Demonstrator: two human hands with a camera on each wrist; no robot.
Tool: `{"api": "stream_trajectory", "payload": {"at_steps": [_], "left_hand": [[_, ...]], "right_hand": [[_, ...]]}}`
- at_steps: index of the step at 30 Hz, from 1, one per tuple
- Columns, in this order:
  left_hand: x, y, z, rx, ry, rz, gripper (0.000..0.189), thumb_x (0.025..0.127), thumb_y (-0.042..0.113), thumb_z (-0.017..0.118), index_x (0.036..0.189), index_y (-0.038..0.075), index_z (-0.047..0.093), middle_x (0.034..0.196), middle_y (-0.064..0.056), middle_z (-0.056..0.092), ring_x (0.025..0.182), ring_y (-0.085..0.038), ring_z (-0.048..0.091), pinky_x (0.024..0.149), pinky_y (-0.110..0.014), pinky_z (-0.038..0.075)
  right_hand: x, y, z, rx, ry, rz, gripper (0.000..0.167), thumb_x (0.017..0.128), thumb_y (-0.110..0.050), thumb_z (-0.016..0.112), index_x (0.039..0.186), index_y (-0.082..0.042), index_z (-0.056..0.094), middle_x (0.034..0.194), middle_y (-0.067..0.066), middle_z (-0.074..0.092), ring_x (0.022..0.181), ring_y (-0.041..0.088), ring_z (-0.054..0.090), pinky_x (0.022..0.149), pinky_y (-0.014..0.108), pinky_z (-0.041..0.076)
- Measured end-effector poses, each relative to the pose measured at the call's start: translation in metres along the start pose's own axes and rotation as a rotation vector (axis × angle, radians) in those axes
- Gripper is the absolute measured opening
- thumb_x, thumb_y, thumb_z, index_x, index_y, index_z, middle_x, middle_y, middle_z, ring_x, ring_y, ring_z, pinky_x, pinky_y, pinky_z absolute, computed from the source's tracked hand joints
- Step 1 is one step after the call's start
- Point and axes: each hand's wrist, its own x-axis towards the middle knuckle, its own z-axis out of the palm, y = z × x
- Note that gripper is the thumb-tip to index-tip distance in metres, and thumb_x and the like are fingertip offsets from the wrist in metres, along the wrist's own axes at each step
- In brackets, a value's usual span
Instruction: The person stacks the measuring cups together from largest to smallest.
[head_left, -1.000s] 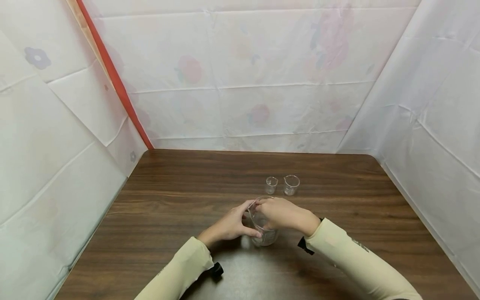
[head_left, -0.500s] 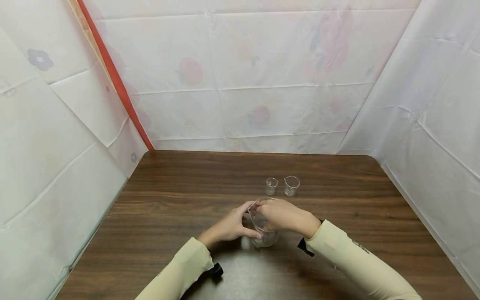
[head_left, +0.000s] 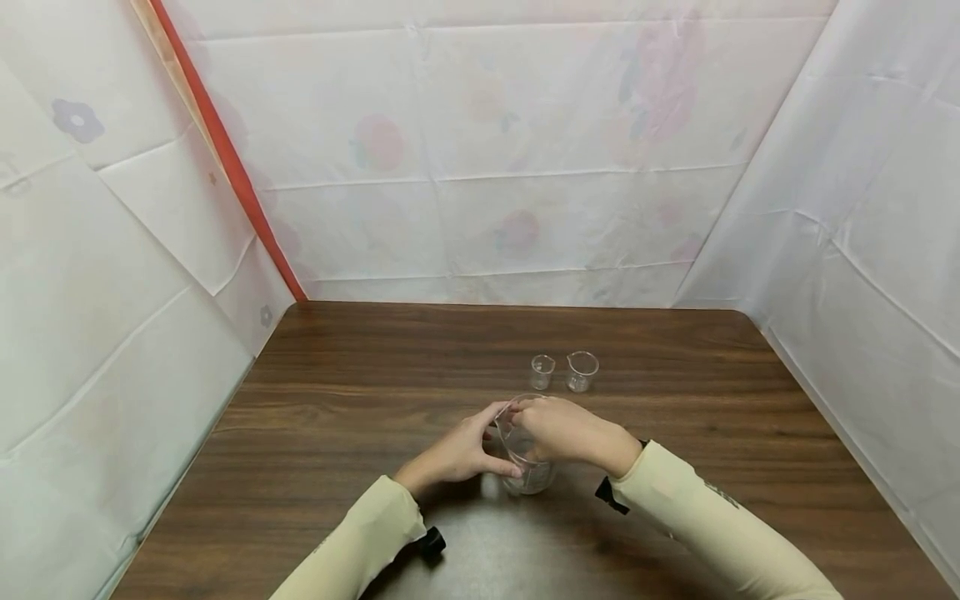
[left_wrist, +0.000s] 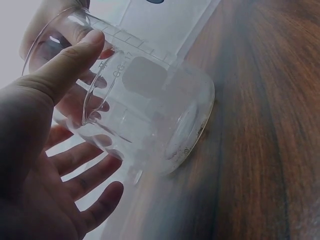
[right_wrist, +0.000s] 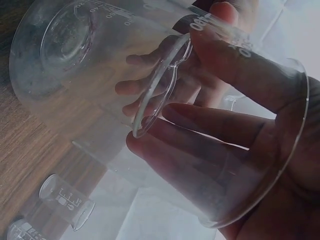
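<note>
A large clear glass beaker (head_left: 536, 478) stands upright on the wooden table, a smaller beaker (right_wrist: 153, 90) nested inside it. My left hand (head_left: 459, 448) holds the large beaker from the left, thumb on its near wall and fingers spread round the far side. Over the mouth, my right hand (head_left: 568, 429) reaches down inside. Through the glass in the right wrist view, its thumb and fingertips grip the smaller beaker's rim from opposite sides. Printed graduations show on the large beaker's wall (left_wrist: 145, 85) in the left wrist view.
Behind the large beaker stand two small glass beakers, the tinier one (head_left: 542, 372) on the left and a slightly wider one (head_left: 582, 372) on the right. White sheeting (head_left: 480, 225) rises at the table's back and sides. The brown tabletop (head_left: 315, 433) extends around the hands.
</note>
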Motion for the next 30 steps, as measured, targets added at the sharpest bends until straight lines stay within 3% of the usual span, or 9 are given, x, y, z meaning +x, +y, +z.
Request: {"api": "stream_trajectory", "payload": {"at_steps": [6, 20, 30], "left_hand": [[0.0, 0.0, 0.0, -0.008, -0.007, 0.009, 0.094, 0.077, 0.039, 0.082, 0.152, 0.012, 0.031, 0.151, -0.006, 0.044, 0.13, -0.024, 0.051, 0.099, -0.04, 0.05], [0.001, 0.001, -0.001, -0.017, 0.005, 0.021, 0.092, 0.077, 0.038, 0.082, 0.151, 0.012, 0.034, 0.15, -0.004, 0.045, 0.131, -0.022, 0.05, 0.099, -0.04, 0.05], [0.001, 0.002, -0.002, 0.003, -0.001, -0.011, 0.094, 0.077, 0.04, 0.082, 0.152, 0.014, 0.031, 0.143, -0.007, 0.053, 0.114, -0.032, 0.063, 0.097, -0.044, 0.051]], "right_hand": [[-0.002, 0.001, 0.002, 0.004, 0.024, -0.019, 0.034, 0.071, -0.023, 0.084, 0.099, -0.008, 0.071, 0.112, 0.007, 0.069, 0.099, 0.021, 0.067, 0.087, 0.037, 0.055], [-0.006, 0.001, -0.008, 0.042, 0.081, -0.084, 0.038, 0.075, -0.019, 0.082, 0.109, -0.005, 0.071, 0.114, 0.008, 0.069, 0.105, 0.021, 0.067, 0.089, 0.036, 0.055], [-0.009, 0.003, -0.017, 0.085, 0.1, -0.09, 0.031, 0.081, -0.024, 0.079, 0.108, -0.01, 0.072, 0.106, 0.003, 0.069, 0.097, 0.018, 0.067, 0.084, 0.035, 0.055]]}}
